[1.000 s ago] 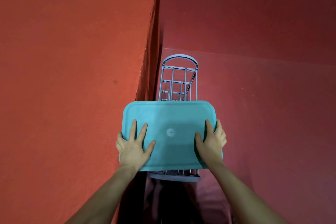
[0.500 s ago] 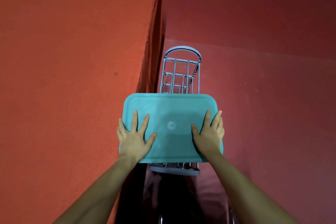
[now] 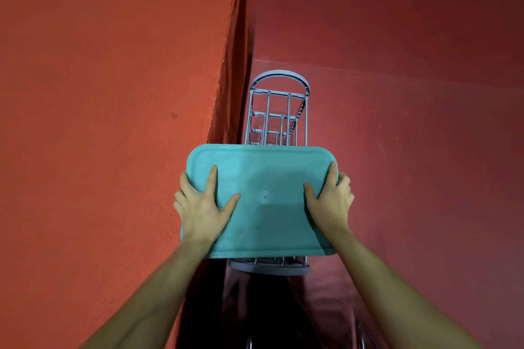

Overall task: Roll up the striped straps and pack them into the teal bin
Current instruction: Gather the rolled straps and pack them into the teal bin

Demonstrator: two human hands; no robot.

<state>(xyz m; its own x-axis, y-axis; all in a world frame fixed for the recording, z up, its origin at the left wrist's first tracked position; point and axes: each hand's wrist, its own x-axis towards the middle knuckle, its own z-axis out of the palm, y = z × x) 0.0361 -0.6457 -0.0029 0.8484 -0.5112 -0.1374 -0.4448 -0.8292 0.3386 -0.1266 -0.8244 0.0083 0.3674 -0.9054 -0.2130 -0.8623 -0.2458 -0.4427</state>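
Left hand [image 3: 202,208] and right hand [image 3: 331,204] grip the unlabelled teal lid [image 3: 266,176].

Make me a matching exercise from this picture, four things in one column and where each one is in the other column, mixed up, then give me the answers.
Things:
1. teal lid
2. grey rack
3. left hand
4. right hand

Places:
A. standing under and behind the lid, in the corner
B. gripping the lid's left edge
C. held flat on top of the rack
D. gripping the lid's right edge

Pairs: 1-C, 2-A, 3-B, 4-D
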